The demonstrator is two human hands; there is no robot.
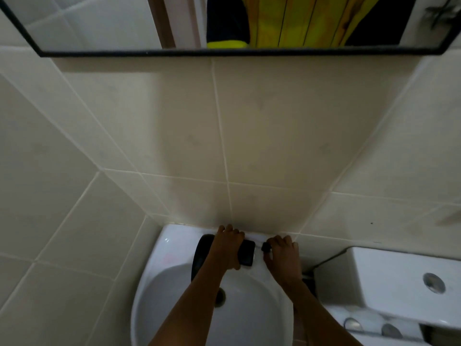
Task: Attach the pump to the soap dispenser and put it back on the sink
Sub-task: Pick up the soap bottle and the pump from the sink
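Note:
At the back rim of the white sink (172, 248), my left hand (229, 245) is closed around a black, boxy soap dispenser (247, 253) that rests on the rim against the wall. Just to its right, my right hand (282, 250) pinches a small black pump (265, 247) at the fingertips. The pump sits beside the dispenser, a small gap apart from it. Most of the pump and the dispenser's left part are hidden by my fingers.
A dark curved faucet (199, 255) arches over the basin left of my left hand, above the drain (220, 297). A white toilet cistern (399, 275) with a flush button stands at the right. Tiled wall (249, 146) rises behind, with a black-framed mirror (224, 53) above.

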